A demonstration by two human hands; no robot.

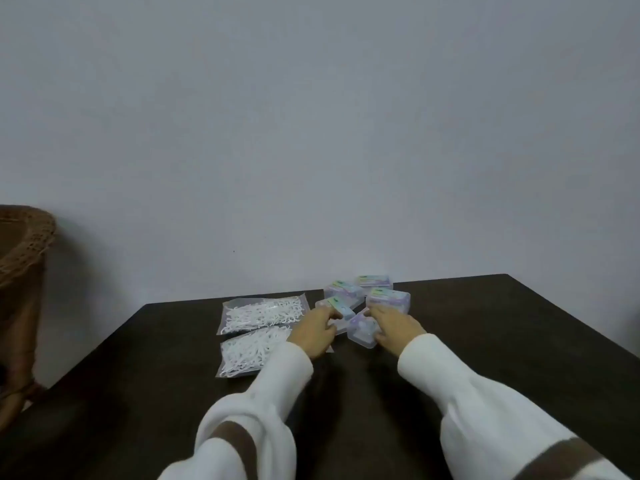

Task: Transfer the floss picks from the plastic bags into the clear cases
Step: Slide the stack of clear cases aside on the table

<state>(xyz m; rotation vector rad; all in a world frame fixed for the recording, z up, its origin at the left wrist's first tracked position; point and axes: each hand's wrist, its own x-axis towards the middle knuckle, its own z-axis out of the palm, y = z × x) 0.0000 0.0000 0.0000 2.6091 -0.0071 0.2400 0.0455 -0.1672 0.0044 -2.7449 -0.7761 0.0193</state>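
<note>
Two clear plastic bags of white floss picks lie side by side on the dark table, one farther [264, 314] and one nearer [250, 351]. To their right is a cluster of several small clear cases with pastel labels [388, 298]. My left hand [313, 332] reaches over the nearer bag's corner, and its fingers touch a labelled case [335, 304]. My right hand [398, 328] grips the nearest clear case [363, 331], fingers along its far side and thumb at its right edge. Both arms wear white sleeves.
The dark wooden table [485, 341] stands against a plain grey wall [311, 133]. A wicker chair [24, 258] stands at the left, beyond the table's edge.
</note>
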